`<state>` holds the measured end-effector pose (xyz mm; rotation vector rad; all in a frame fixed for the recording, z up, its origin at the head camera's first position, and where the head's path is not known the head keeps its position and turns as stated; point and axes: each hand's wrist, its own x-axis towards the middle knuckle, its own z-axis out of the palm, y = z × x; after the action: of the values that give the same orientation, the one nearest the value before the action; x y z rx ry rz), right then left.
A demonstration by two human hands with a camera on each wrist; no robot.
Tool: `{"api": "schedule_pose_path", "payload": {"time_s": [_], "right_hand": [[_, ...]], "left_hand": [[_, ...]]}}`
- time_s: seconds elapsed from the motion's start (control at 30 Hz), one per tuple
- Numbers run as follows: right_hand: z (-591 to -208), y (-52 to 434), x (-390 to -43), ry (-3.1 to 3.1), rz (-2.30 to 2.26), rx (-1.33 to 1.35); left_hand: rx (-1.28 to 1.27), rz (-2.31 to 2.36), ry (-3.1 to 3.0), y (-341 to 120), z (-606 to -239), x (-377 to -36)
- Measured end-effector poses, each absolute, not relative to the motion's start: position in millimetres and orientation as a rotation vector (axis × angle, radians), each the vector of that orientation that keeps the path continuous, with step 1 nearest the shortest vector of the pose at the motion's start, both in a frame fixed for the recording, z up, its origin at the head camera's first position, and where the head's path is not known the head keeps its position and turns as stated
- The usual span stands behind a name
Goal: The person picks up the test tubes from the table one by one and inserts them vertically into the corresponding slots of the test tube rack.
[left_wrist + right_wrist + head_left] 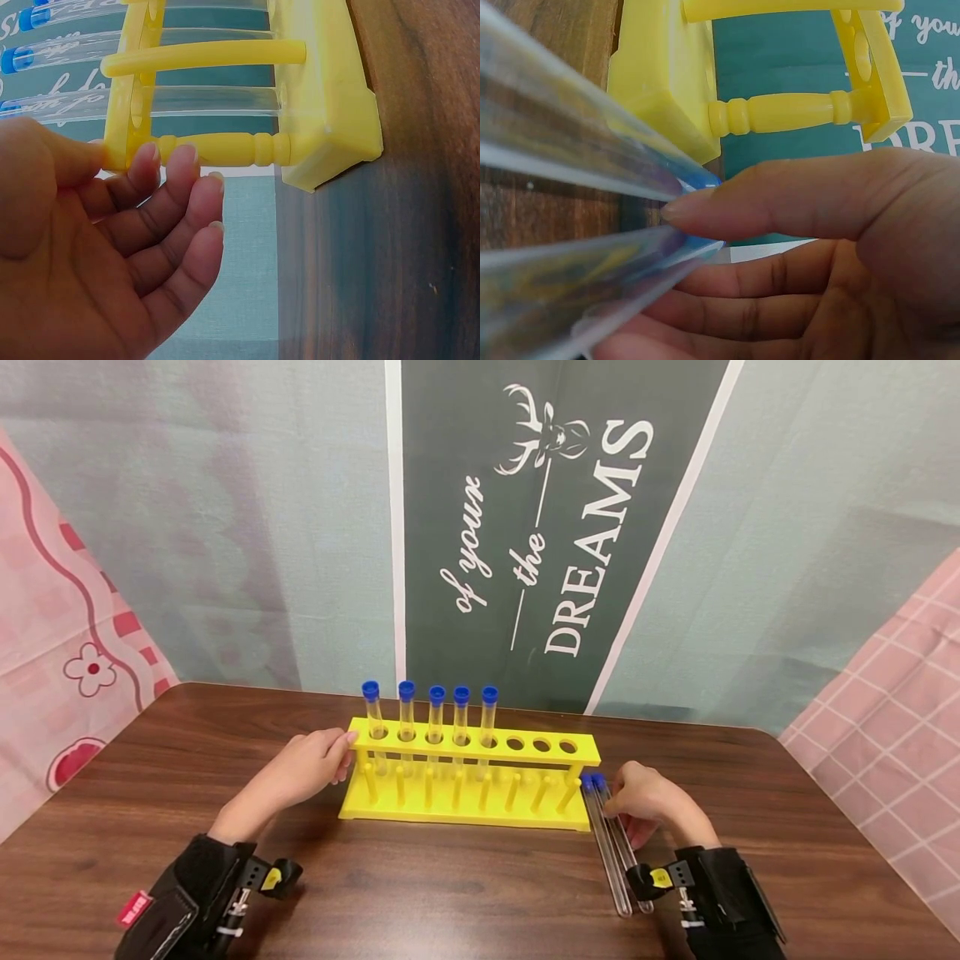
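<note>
backdrop (pixel 540 527): dark banner with white lettering and a deer head, hung behind the table; pale panels and pink patterned cloth at both sides.
table (pixel 450 893): dark wood grain, carries everything.
rack (pixel 468 802): yellow plastic test tube rack, standing upright mid-table, top plate with a row of holes, pegs along the front of the base.
tubes in rack (pixel 435 718): five clear tubes with blue caps, upright in the five leftmost holes; three holes at the right end open.
left hand (pixel 303 768): at the rack's left end; thumb and fingers (pixel 176 161) pinch the corner of the top plate, by the turned end post, seen close in the left wrist view. Rest of the hand relaxed.
right hand (pixel 648 802): just right of the rack's right end, low over the table; fingers (pixel 780 199) curled onto the loose tubes, thumb side hidden.
loose tubes (pixel 611 847): two clear tubes with blue caps, lying side by side on the table, caps toward the rack's right end, touching the right hand. Blurred in the right wrist view.
</note>
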<state>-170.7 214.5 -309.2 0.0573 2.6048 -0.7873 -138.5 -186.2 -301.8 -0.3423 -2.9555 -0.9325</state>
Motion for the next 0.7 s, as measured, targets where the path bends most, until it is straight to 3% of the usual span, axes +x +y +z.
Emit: {"api": "schedule_pose_path", "payload": {"time_s": [0.7], "right_hand": [[-307.7, 214.4, -169.6, 2.627, -0.748, 0.047]], "left_hand": [[-0.336, -0.936, -2.952, -186.4, -301.1, -138.7]]}}
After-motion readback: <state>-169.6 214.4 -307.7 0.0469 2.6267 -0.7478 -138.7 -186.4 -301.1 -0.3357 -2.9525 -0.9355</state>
